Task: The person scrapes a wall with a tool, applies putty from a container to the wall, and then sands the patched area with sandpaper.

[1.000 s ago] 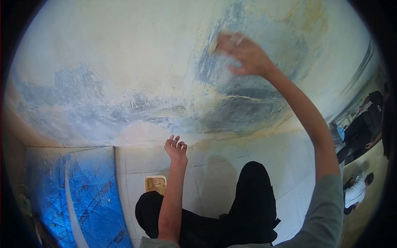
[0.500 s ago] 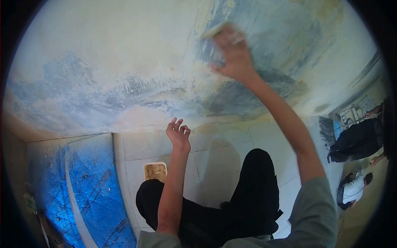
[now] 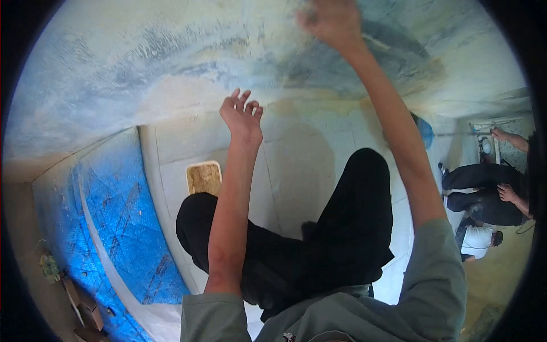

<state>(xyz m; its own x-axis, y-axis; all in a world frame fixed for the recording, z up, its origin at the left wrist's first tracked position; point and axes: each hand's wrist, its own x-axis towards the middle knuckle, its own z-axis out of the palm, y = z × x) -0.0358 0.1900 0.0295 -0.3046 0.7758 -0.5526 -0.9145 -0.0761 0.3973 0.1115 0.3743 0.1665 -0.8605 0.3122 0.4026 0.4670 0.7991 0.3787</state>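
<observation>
The wall (image 3: 188, 34) before me is pale and patchy, with grey-blue smears and ridges along its lower part. My right hand (image 3: 333, 20) is raised against it at the top edge of the view, blurred and partly cut off. Its fingers look closed, but what they hold is hidden. My left hand (image 3: 242, 117) hovers palm up near the wall's foot, fingers apart and loosely bent, with nothing in it. Below it, a cream rectangular tub (image 3: 190, 178) of tan, crumbly material stands on the floor by my knee.
Blue sheeting (image 3: 122, 211) covers the floor at the left, with boards (image 3: 80, 305) beyond it. Light tiles (image 3: 293, 165) lie under my bent legs. At the right are a blue bucket (image 3: 424, 132), a person in dark trousers (image 3: 484, 199) and another in a white shirt (image 3: 476, 241).
The view has tilted downward, and my right hand has gone up to the frame's edge. The pale flat thing in it has left view. The person in dark trousers shows more fully.
</observation>
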